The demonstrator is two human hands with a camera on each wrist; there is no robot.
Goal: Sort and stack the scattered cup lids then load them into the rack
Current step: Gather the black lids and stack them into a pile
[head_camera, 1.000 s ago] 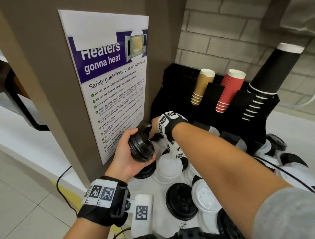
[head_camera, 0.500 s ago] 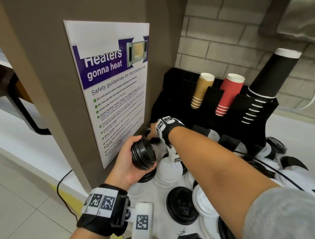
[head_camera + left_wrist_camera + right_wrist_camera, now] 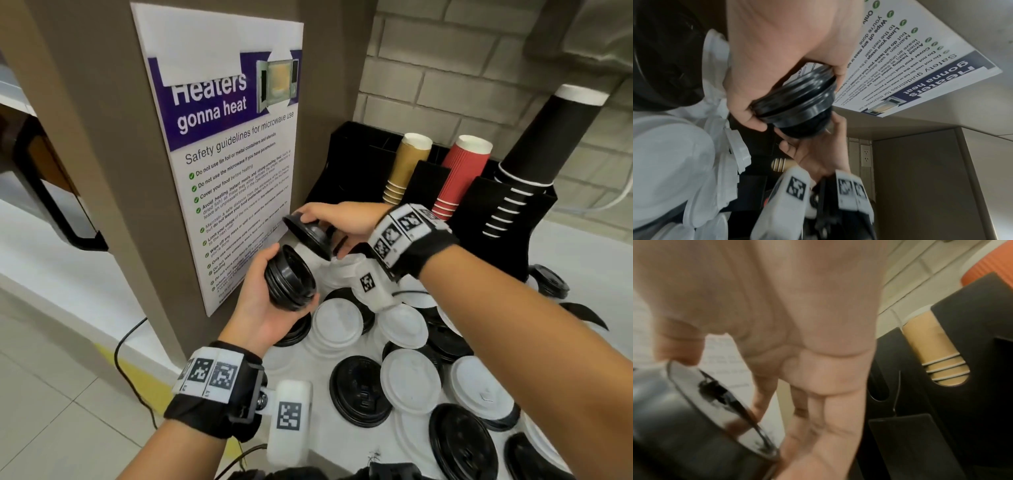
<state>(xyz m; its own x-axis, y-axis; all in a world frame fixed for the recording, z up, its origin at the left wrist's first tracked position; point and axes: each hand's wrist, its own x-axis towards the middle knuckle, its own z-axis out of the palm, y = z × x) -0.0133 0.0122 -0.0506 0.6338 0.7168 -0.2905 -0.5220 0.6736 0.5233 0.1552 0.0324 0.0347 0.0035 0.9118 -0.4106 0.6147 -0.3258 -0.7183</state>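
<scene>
My left hand (image 3: 263, 301) grips a short stack of black lids (image 3: 290, 278), tilted on its side above the counter; the left wrist view shows the same stack of black lids (image 3: 797, 100) pinched between thumb and fingers. My right hand (image 3: 337, 222) holds a single black lid (image 3: 308, 234) by its rim, just above and right of the stack, a small gap between them. In the right wrist view the single black lid (image 3: 715, 410) is blurred below the palm. The black rack (image 3: 346, 171) stands behind both hands.
Several black and white lids (image 3: 409, 382) lie scattered on the white counter (image 3: 579, 260). The rack holds tan cups (image 3: 406, 168), red cups (image 3: 460, 174) and black cups (image 3: 544, 137). A poster (image 3: 226, 144) on the brown pillar is close on the left.
My right hand has lifted out from low beside the rack with a single black lid. It now holds that lid over the left hand's stack, which has risen slightly.
</scene>
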